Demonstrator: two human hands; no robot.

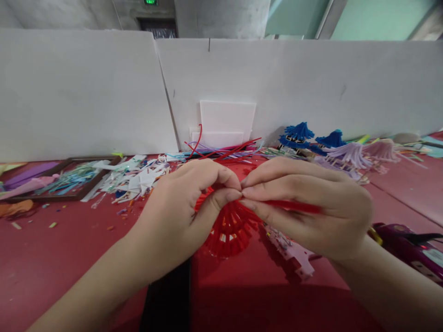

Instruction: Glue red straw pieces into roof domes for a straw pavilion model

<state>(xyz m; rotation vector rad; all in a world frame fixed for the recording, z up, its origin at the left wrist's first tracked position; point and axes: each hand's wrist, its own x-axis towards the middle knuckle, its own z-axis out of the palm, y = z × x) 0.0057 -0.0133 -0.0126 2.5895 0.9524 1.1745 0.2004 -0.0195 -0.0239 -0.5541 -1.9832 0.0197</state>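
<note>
Both hands meet at the middle of the view, fingertips touching. My left hand [187, 207] is pinched, thumb against forefinger, at the tip of something small that its fingers mostly hide. My right hand [308, 203] is closed round a red strip [294, 205] that runs back under its fingers. Just below and behind the fingertips is a red fan-shaped piece [226, 230] made of many strips, partly covered by my left hand. A pink piece [294, 256] lies on the table under my right hand.
Loose red strips [238, 150] lie at the back before white boards [226, 117]. White scraps [141, 180] and a brown frame [72, 196] are at left. Blue tufted pieces [297, 133] and lilac ones [349, 154] stand at back right. A purple tool [408, 249] lies at right.
</note>
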